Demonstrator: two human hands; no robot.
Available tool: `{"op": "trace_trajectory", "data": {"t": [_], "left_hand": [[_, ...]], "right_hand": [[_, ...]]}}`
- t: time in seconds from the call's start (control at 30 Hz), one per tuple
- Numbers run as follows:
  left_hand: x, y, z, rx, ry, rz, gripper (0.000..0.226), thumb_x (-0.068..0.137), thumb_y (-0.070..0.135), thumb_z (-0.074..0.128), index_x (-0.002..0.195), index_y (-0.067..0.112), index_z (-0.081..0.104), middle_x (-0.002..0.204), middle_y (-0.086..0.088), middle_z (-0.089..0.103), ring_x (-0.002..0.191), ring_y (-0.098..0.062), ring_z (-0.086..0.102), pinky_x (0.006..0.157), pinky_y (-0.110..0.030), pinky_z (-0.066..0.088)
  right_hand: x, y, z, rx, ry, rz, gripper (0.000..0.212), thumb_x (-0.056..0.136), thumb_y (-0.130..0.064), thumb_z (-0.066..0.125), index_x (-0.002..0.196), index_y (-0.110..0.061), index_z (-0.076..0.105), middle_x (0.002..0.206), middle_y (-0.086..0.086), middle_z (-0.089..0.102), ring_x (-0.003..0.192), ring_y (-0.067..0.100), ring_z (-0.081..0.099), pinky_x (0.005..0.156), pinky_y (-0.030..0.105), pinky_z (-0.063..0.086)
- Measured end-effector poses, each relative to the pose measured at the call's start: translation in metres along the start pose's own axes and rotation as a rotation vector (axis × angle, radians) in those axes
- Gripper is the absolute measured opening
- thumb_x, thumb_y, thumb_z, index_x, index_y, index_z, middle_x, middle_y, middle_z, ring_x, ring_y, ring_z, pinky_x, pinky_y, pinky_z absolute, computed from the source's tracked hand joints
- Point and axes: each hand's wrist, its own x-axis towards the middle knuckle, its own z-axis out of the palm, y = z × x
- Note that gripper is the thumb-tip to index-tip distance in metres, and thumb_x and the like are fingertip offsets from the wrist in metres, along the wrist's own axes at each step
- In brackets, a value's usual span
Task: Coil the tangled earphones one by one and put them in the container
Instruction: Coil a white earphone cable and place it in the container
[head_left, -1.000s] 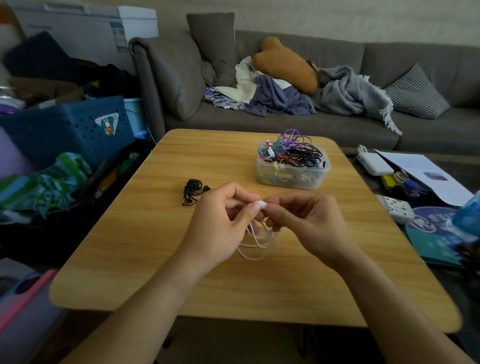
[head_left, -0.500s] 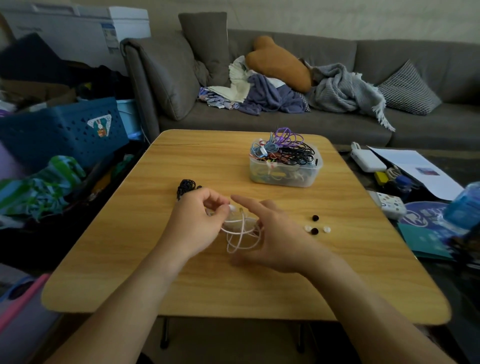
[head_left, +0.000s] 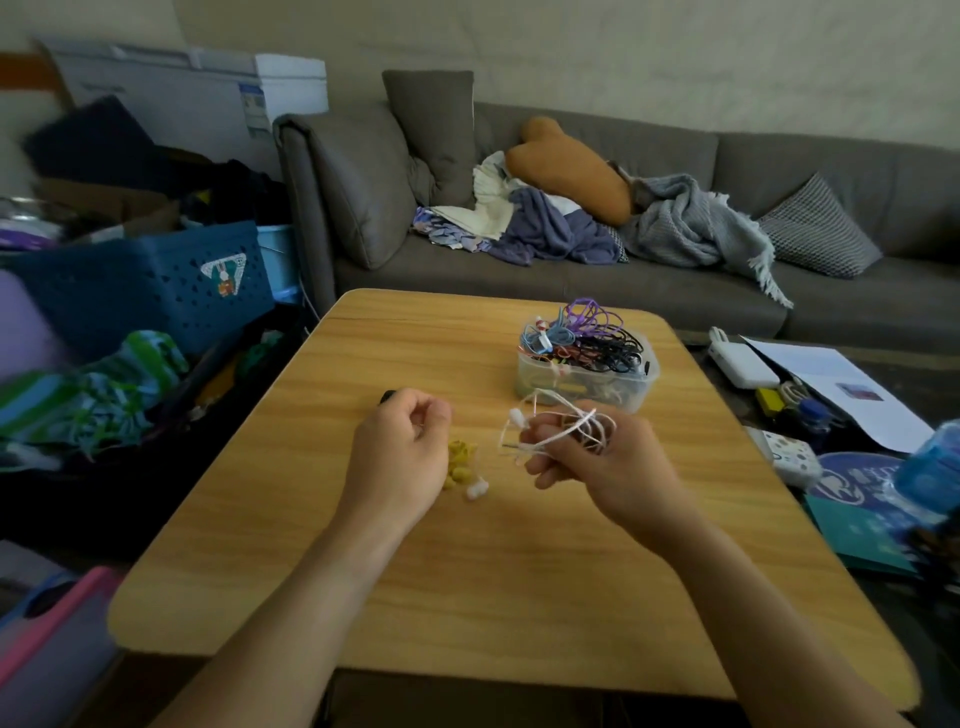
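Between hands (head_left: 400, 452) (head_left: 597, 457), yellow bits (head_left: 460, 462); container (head_left: 587, 376) beyond.

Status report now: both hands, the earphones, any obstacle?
Right hand grips white earphones. Left hand curled, apparently empty. Container just beyond, already heaped. Path clear.
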Motion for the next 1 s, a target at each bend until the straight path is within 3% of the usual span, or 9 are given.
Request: {"op": "trace_trajectory", "data": {"t": [0.07, 0.13, 0.27, 0.37, 0.5, 0.63, 0.77, 0.9, 1.0], "left_hand": [[0.004, -0.002, 0.001, 0.062, 0.019, 0.055, 0.016, 0.098, 0.022, 0.053, 0.090, 0.018, 0.066, 0.086, 0.010, 0.066, 0.077, -0.003, 0.061, 0.058, -0.011, 0.043], [0.009, -0.008, 0.002, 0.150, 0.009, 0.100, 0.014, 0.097, 0.021, 0.055, 0.090, 0.017, 0.066, 0.087, 0.007, 0.065, 0.074, -0.004, 0.059, 0.055, -0.010, 0.040], [0.019, -0.020, 0.006, 0.274, -0.069, 0.213, 0.008, 0.090, 0.016, 0.060, 0.094, 0.021, 0.066, 0.095, 0.004, 0.062, 0.097, -0.020, 0.057, 0.082, -0.035, 0.051], [0.018, -0.014, 0.008, 0.378, -0.137, 0.278, 0.014, 0.090, 0.026, 0.056, 0.101, 0.026, 0.064, 0.101, 0.007, 0.055, 0.106, -0.021, 0.046, 0.093, -0.036, 0.040], [0.017, -0.014, 0.010, 0.541, -0.327, 0.235, 0.034, 0.091, 0.044, 0.051, 0.124, 0.035, 0.052, 0.131, 0.013, 0.043, 0.129, -0.016, 0.025, 0.106, -0.036, 0.029], [0.020, -0.019, 0.008, 0.703, -0.455, 0.168, 0.052, 0.088, 0.057, 0.052, 0.136, 0.040, 0.040, 0.148, 0.012, 0.026, 0.140, -0.021, 0.012, 0.114, -0.045, 0.016], [0.021, -0.021, 0.008, 0.687, -0.449, 0.150, 0.051, 0.088, 0.056, 0.056, 0.134, 0.042, 0.043, 0.148, 0.014, 0.029, 0.140, -0.019, 0.015, 0.114, -0.045, 0.015], [0.022, -0.021, 0.008, 0.674, -0.410, 0.149, 0.049, 0.088, 0.055, 0.056, 0.133, 0.040, 0.044, 0.141, 0.014, 0.037, 0.135, -0.016, 0.023, 0.112, -0.041, 0.018], [0.023, -0.024, 0.009, 0.660, -0.391, 0.146, 0.047, 0.089, 0.056, 0.055, 0.131, 0.038, 0.046, 0.136, 0.014, 0.041, 0.133, -0.015, 0.026, 0.111, -0.040, 0.019]], "right_hand": [[0.011, -0.012, -0.011, -0.016, -0.006, -0.010, 0.011, 0.092, -0.006, 0.064, 0.099, -0.001, 0.069, 0.089, 0.018, 0.074, 0.073, 0.031, 0.072, 0.068, 0.038, 0.062], [0.027, -0.026, -0.025, -0.060, -0.026, -0.011, 0.011, 0.092, -0.005, 0.062, 0.100, -0.001, 0.068, 0.090, 0.019, 0.074, 0.075, 0.031, 0.072, 0.069, 0.036, 0.061], [0.066, -0.061, -0.053, -0.193, -0.049, -0.012, 0.010, 0.088, -0.006, 0.068, 0.096, -0.001, 0.071, 0.087, 0.024, 0.073, 0.078, 0.034, 0.072, 0.075, 0.038, 0.062], [0.094, -0.091, -0.070, -0.219, -0.048, -0.044, 0.015, 0.087, -0.007, 0.067, 0.100, 0.001, 0.069, 0.088, 0.021, 0.073, 0.078, 0.029, 0.072, 0.073, 0.032, 0.062], [0.119, -0.117, -0.083, -0.362, 0.045, -0.100, 0.020, 0.093, -0.009, 0.064, 0.107, 0.004, 0.069, 0.089, 0.011, 0.074, 0.076, 0.015, 0.073, 0.067, 0.023, 0.058], [0.133, -0.131, -0.085, -0.671, 0.103, -0.133, 0.010, 0.093, -0.014, 0.067, 0.087, -0.010, 0.074, 0.088, 0.012, 0.075, 0.072, 0.011, 0.072, 0.064, 0.023, 0.055], [0.149, -0.116, -0.077, -1.088, -0.008, 0.014, 0.012, 0.091, -0.009, 0.063, 0.098, -0.004, 0.072, 0.091, 0.012, 0.074, 0.087, 0.028, 0.071, 0.083, 0.042, 0.058], [0.154, -0.102, -0.074, -1.126, 0.126, -0.049, 0.020, 0.082, 0.001, 0.061, 0.097, -0.005, 0.074, 0.086, 0.013, 0.075, 0.085, 0.031, 0.070, 0.080, 0.046, 0.057], [0.157, -0.109, -0.073, -0.970, 0.243, -0.087, 0.013, 0.086, -0.004, 0.063, 0.094, -0.005, 0.074, 0.085, 0.014, 0.074, 0.079, 0.027, 0.070, 0.075, 0.042, 0.058]]}}
